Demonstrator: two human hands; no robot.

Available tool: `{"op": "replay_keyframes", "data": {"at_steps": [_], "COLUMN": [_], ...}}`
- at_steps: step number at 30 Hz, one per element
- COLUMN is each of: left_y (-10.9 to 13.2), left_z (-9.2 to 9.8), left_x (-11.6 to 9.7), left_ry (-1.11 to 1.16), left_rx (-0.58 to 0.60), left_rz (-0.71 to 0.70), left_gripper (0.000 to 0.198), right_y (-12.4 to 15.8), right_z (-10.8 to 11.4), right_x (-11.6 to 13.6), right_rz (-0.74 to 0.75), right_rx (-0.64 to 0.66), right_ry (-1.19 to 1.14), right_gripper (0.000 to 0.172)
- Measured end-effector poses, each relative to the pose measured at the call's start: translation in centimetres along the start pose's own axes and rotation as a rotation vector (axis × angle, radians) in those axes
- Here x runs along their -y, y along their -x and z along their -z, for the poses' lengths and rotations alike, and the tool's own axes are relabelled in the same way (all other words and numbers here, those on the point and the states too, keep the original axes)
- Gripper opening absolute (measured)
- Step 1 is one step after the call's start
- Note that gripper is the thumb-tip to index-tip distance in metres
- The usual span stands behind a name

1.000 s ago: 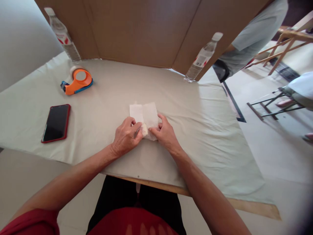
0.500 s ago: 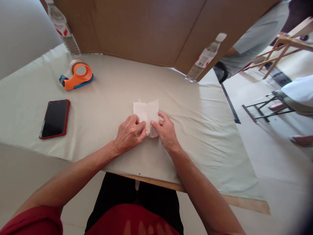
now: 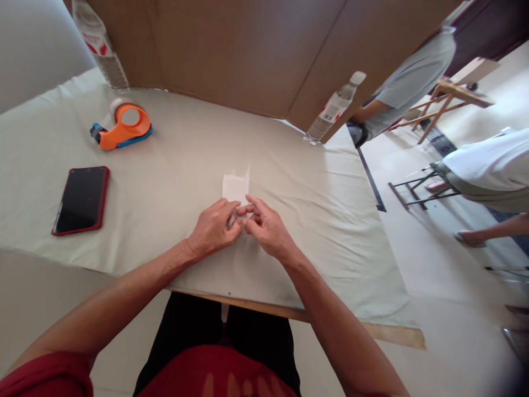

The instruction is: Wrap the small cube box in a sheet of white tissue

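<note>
A small white folded sheet of tissue-like paper lies on the pale cloth-covered table right in front of me. My left hand and my right hand meet over its near end, fingertips pinched together on the paper. The near part of the paper is hidden under my fingers; only a narrow strip shows beyond them.
A red-cased phone lies face up at the left. An orange tape dispenser sits behind it. Two water bottles stand by a brown cardboard screen. People sit at the right, beyond the table edge.
The paper looks narrower now, its right half folded over or covered. My right hand has moved left, its fingertips meeting my left hand's. The view has shifted slightly.
</note>
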State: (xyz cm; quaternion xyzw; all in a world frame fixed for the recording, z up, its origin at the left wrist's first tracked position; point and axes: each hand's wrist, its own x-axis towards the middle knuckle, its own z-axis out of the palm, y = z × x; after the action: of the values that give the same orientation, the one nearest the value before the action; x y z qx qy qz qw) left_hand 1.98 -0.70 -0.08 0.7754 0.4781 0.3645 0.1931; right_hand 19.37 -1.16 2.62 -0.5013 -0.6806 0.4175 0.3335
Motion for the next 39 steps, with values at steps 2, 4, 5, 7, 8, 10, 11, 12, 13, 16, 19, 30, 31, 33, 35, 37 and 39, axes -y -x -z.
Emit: {"op": "replay_keyframes", "data": {"at_steps": [2,4,5,7,8,10,11,12,13,16,19,30,31,33,35,37,39], "left_y": [-0.1,-0.2,-0.3,-0.4,-0.4,-0.5,-0.4,-0.4,-0.4,-0.3,-0.3,-0.1,-0.2,-0.3,-0.5,-0.5,-0.5], "left_z": [0.3,0.6,0.7,0.8,0.8,0.6,0.5,0.4,0.3,0.0,0.0,-0.3,-0.2,-0.2,-0.1,-0.1,-0.2], "left_x": [-0.1,-0.5,-0.6,-1.0,-1.0,-1.1,-1.0,-1.0,-0.9,-0.6,-0.3,-0.2,-0.2,-0.1,0.1,0.1,0.2], "left_ry": [0.182,0.327,0.359,0.358,0.34,0.307,0.295,0.282,0.266,0.193,0.103,-0.123,-0.13,-0.137,-0.134,-0.126,-0.124], "left_rx": [0.023,0.045,0.049,0.041,0.036,0.031,0.031,0.031,0.03,0.017,-0.011,-0.158,-0.158,-0.16,-0.169,-0.175,-0.179], "left_rz": [0.105,0.218,0.264,0.319,0.327,0.309,0.293,0.277,0.264,0.225,0.176,-0.171,-0.198,-0.238,-0.261,-0.272,-0.269], "left_gripper": [0.045,0.048,0.045,0.036,0.032,0.027,0.027,0.028,0.029,0.025,0.017,0.021,0.019,0.018,0.018,0.018,0.018], "right_y": [0.1,-0.1,-0.2,-0.5,-0.7,-0.9,-0.9,-0.9,-1.0,-1.2,-1.9,-6.4,-6.5,-6.6,-6.7,-6.9,-7.3], "right_z": [0.1,0.0,0.0,0.0,0.2,0.8,1.2,1.7,2.2,3.2,3.2,2.2,2.2,2.4,2.6,2.7,2.7], "right_x": [0.3,0.8,1.1,1.5,1.6,1.5,1.3,1.0,0.6,-0.9,-2.5,-5.1,-5.2,-5.3,-5.2,-5.0,-4.7], "right_rz": [0.07,0.121,0.137,0.154,0.161,0.181,0.189,0.191,0.184,0.111,0.105,0.313,0.315,0.31,0.254,0.126,-0.04], "right_rx": [0.073,0.117,0.132,0.16,0.181,0.245,0.264,0.25,0.193,-0.122,-0.186,0.245,0.252,0.212,0.098,-0.031,-0.091], "right_ry": [0.181,0.365,0.437,0.52,0.519,0.419,0.33,0.233,0.14,-0.002,0.075,0.324,0.318,0.285,0.228,0.163,0.109], "right_gripper": [0.063,0.067,0.069,0.071,0.073,0.075,0.074,0.072,0.067,0.04,0.024,0.03,0.029,0.025,0.022,0.025,0.033]}}
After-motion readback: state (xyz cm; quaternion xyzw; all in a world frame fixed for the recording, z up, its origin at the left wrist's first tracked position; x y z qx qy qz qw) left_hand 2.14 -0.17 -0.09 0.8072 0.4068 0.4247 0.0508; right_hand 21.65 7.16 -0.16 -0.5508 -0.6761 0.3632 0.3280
